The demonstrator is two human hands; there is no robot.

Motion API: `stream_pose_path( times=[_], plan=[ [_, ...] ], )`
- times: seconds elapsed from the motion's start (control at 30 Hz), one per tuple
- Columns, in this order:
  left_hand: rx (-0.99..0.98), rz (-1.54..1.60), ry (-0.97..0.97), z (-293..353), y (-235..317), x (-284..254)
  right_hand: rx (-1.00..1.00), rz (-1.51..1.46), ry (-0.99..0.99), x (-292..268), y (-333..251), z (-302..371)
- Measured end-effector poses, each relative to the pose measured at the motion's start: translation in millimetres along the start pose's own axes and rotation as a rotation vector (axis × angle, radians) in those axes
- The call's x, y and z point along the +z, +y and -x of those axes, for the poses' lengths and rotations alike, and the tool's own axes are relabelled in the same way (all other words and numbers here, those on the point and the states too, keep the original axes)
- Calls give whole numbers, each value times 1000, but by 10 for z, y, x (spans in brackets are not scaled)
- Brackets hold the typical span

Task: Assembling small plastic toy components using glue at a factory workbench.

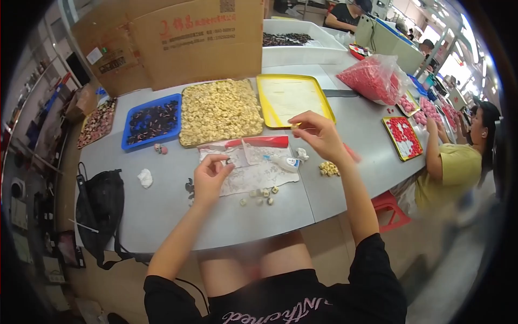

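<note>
My left hand [208,178] hovers over the near left part of a stained white sheet [259,181], its thumb and forefinger pinching a small dark piece [229,161]. Higher and farther right, my right hand [322,135] is closed on a small yellowish piece [294,126] in front of the yellow-rimmed tray [327,109]. A white glue bottle [286,162] with a blue tip lies on the sheet, beside an upright pale strip [248,153] and a red bar [261,141]. Several small cream cubes [265,193] lie along the sheet's near edge.
A tray of yellowish pieces [220,110] and a blue tray [176,116] of dark parts stand at the back. To the right are a pile of cubes [329,168] and a bag of red pieces [372,78]. A black bag [100,205] hangs at left; a co-worker [461,156] sits at right.
</note>
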State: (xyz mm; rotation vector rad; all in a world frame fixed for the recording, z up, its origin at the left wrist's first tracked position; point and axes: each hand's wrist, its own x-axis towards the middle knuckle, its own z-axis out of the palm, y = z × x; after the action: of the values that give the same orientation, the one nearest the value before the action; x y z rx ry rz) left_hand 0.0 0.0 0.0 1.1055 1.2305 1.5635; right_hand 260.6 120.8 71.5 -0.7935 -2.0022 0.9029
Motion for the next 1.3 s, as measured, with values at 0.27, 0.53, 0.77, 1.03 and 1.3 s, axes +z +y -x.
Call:
stream_pose_path(
  times=[0.27, 0.53, 0.77, 1.03, 1.3],
  plan=[
    [24, -16, 47, 23, -27, -54, -96, -254, -154, 815, -197, -142],
    [35, -51, -24, 16, 86, 75, 54, -542, -179, 893, -17, -26],
    [82, -80, -61, 35, 71, 95, 79, -479, -196, 881, -29, -12],
    [111, -88, -41, 45, 117, 95, -72, -504, -129, 927, -47, 15],
    [160, -87, -11, 42, 99, 51, 103, -608, -236, 981, -77, 56]
  ],
)
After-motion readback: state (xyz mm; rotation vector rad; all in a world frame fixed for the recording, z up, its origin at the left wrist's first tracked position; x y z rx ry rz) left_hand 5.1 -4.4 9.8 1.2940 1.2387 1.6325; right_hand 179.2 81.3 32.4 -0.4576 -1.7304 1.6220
